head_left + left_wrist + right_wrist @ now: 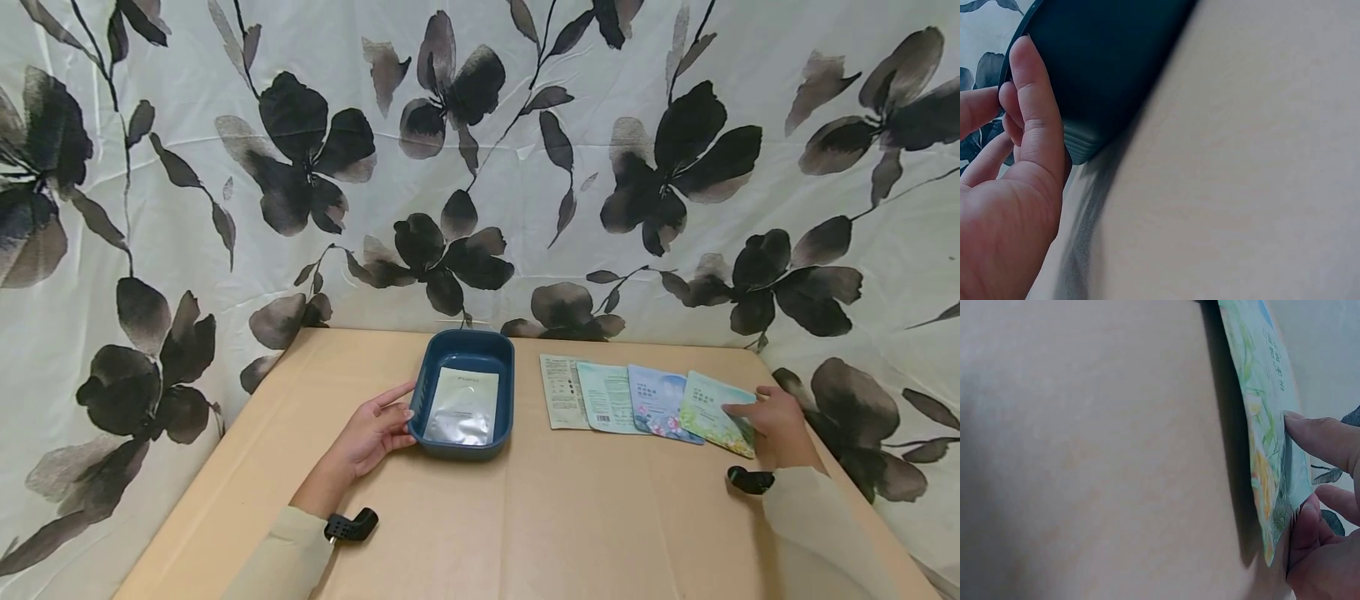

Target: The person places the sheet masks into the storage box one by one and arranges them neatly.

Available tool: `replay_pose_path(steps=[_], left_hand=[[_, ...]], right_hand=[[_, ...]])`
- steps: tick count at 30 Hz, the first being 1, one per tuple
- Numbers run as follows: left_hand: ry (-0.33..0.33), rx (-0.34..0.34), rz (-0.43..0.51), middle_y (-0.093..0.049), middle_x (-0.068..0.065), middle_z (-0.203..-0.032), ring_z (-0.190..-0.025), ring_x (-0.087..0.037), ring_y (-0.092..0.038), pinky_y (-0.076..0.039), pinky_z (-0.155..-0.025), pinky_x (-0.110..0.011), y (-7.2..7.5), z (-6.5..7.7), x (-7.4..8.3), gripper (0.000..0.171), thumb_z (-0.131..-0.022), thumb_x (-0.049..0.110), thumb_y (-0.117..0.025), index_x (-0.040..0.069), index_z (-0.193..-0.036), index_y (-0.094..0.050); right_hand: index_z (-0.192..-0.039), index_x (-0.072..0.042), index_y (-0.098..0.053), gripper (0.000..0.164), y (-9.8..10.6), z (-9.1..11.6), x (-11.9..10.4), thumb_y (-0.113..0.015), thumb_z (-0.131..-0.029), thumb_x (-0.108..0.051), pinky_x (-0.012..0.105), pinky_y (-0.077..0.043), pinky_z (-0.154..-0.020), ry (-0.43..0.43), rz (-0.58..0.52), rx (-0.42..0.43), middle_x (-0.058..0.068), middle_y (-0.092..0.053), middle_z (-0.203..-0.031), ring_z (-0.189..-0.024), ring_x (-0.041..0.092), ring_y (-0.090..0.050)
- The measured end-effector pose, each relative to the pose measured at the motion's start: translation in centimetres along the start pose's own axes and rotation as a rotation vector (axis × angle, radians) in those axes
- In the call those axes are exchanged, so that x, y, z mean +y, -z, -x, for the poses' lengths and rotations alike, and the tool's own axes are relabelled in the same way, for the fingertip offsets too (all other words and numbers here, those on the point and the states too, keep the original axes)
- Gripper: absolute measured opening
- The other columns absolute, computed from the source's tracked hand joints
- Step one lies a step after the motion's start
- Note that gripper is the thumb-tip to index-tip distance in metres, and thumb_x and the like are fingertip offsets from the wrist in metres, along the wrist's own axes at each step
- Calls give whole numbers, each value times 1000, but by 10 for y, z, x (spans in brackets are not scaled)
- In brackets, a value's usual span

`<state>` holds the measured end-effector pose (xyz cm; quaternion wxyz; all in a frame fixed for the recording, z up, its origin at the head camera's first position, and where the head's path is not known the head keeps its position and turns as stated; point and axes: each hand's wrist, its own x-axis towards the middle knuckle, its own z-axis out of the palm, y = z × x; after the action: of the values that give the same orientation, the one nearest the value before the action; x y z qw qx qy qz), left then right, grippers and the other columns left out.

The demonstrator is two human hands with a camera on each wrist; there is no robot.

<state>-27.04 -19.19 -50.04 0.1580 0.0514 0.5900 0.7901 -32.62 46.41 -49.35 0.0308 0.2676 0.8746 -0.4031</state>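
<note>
My left hand [378, 433] rests its fingers against the left wall of a dark blue plastic tub [461, 452]. In the left wrist view the extended thumb [1036, 106] lies along the tub's outer side. Inside the tub lies a flat silver and cream packet [462, 404]. On the right, my right hand [783, 425] pinches the right edge of a flat light-green packet [716, 408] with a floral print. The right wrist view shows the thumb [1322, 434] on its printed face and the other fingers at its edge. Its near edge stands off the table, over a dark shadow.
Left of the green packet, a blue floral packet [660, 400], a pale turquoise packet [609, 396] and a whitish printed packet [562, 392] overlap in a row. They lie on a tan table [562, 517]. Behind hangs a white curtain [555, 183] with dark flowers.
</note>
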Motion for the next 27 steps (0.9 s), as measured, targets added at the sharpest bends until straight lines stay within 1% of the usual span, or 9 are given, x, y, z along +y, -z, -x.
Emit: replay_pose_path(steps=[6,8,9,11,14,16,19,21,27], left_hand=[[0,2,9,-68,-5,-102,-76,-13,-70,-63,-75,-31,1,-1,0,62,-103,3,-55,10,-161,-32],[-1,-3,17,-69,-4,-102,-77,-14,-70,-63,-75,-30,1,-1,-1,63,-103,2,-55,9,-161,-31],[0,-5,22,-69,-5,-102,-78,-14,-70,-63,-75,-30,1,-2,-1,63,-103,2,-55,9,-161,-30],[2,-9,27,-69,-4,-101,-79,-14,-71,-63,-74,-30,1,-2,-1,64,-103,2,-55,9,-161,-30],[6,-3,30,-69,-4,-100,-78,-15,-71,-63,-74,-31,1,-2,-1,63,-103,3,-56,10,-160,-32],[6,-3,28,-68,-4,-100,-78,-14,-71,-63,-75,-31,1,-2,0,63,-103,4,-56,11,-160,-33],[7,-5,25,-68,-4,-100,-79,-14,-71,-63,-75,-31,2,-3,0,63,-103,5,-56,11,-161,-33],[9,-5,24,-68,-4,-101,-79,-15,-71,-64,-76,-31,2,-3,0,62,-103,5,-57,12,-161,-33],[19,-1,19,-67,-5,-102,-78,-15,-69,-64,-76,-32,4,-3,-1,62,-103,6,-57,13,-161,-33]], right_hand=[[-158,11,-6,98,0,-2,0,-73,-95,-22,62,-34,-118,-20,-10,-7,38,-11,-162,-140,54,-28],[-158,11,-5,97,0,-3,1,-73,-95,-20,59,-39,-116,-20,-26,-17,39,-14,-162,-138,52,-33],[-159,10,-5,98,0,-3,2,-73,-94,-19,56,-43,-114,-24,-43,-27,38,-15,-162,-137,51,-36],[-159,10,-5,100,0,-4,3,-75,-93,-20,49,-53,-100,-23,-45,-34,39,-18,-161,-133,49,-41],[-159,10,-6,101,1,-5,5,-75,-93,-23,40,-55,-89,-19,-30,-30,40,-21,-159,-127,47,-44],[-158,10,-8,101,2,-5,4,-76,-93,-26,42,-54,-90,-9,0,-15,41,-21,-158,-125,48,-41],[-159,10,-8,99,2,-4,3,-75,-94,-26,54,-49,-105,2,18,-9,41,-20,-158,-125,49,-39],[-158,10,-8,99,2,-3,2,-75,-94,-25,58,-45,-110,10,27,-6,42,-18,-158,-126,50,-37],[-158,11,-10,97,1,-1,5,-76,-92,-19,58,-47,-108,43,25,12,43,-20,-156,-124,51,-38]])
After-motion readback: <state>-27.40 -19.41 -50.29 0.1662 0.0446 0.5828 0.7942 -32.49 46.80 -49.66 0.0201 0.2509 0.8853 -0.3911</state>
